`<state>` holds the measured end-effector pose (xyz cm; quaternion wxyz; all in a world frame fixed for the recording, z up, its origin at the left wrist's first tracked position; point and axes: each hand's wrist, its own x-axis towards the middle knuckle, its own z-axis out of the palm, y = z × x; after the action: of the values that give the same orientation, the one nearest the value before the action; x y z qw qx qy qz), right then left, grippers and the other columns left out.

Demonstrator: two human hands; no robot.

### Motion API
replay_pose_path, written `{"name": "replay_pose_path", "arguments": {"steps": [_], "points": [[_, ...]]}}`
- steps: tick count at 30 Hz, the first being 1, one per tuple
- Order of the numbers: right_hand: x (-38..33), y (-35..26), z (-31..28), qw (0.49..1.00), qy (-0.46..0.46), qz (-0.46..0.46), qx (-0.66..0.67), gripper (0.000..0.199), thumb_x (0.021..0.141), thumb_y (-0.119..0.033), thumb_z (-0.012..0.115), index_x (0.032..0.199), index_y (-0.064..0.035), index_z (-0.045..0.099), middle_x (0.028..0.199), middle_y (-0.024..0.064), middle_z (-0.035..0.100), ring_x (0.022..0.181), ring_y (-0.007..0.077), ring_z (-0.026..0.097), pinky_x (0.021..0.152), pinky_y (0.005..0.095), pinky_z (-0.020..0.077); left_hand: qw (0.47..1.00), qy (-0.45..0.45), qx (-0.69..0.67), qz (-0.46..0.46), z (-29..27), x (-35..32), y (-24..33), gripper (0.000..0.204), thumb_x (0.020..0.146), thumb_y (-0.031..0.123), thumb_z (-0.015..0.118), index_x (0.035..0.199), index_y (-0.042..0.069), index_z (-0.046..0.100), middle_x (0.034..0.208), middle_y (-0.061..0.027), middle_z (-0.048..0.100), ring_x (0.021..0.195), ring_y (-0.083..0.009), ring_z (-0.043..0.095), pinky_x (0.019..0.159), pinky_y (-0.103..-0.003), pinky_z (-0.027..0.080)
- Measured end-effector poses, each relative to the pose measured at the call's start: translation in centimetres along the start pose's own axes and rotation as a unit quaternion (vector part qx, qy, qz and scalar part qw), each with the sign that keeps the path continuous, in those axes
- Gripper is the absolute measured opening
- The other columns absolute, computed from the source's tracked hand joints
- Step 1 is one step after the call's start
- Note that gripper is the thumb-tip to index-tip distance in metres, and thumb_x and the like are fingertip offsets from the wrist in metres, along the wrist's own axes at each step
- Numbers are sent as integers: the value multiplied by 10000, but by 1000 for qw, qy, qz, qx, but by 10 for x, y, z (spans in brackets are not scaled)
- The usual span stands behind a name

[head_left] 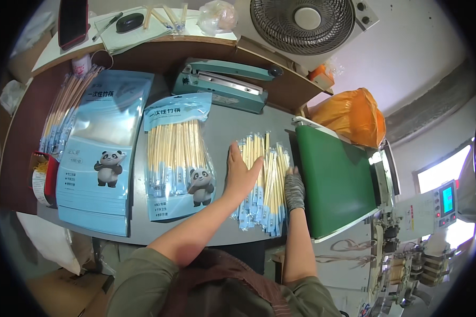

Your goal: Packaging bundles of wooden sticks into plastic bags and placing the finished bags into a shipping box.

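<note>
A head-worn fisheye looks down over the hands.

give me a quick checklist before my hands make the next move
1. Bare left hand at the left edge of the loose pile of plastic-wrapped pale wooden chopsticks: ok
2. Right hand in grey striped glove at the pile's right edge: ok
3. Pile's ends even: not ok, staggered
4. Filled blue-and-clear plastic panda bag apart from the pile: ok
5. Filled bag's top sealed: cannot tell
</note>
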<state>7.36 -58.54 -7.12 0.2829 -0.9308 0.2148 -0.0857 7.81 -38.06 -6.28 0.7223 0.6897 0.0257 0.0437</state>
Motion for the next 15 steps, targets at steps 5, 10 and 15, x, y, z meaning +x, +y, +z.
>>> {"name": "replay_pose_path", "arguments": {"steps": [5,10,15], "points": [[-55,-72,16,948,-156,-33,275,638,915,-375,526,1386,16,346,1303,212,492,1201,299,486,1016,359,379,991,-63,-60,-97,-2,-9,13,987,805,425,658,1393,-138,101,1384,-330,317,1314,-383,333,1084,-374,276],[-55,-95,-3,659,-299,139,676,594,790,-196,725,1290,-29,452,1159,93,579,1033,204,580,895,325,478,991,-109,-63,45,-4,-20,55,1104,692,387,795,1416,-86,108,1390,-288,333,1270,-351,402,1036,-384,345],[-53,-121,-87,737,-217,-186,613,849,645,-212,845,1332,-8,392,1187,106,561,1083,223,554,926,357,463,944,-130,-34,302,-6,-22,119,1249,613,332,861,1478,67,0,1471,-227,221,1345,-315,299,1080,-420,277]]}}
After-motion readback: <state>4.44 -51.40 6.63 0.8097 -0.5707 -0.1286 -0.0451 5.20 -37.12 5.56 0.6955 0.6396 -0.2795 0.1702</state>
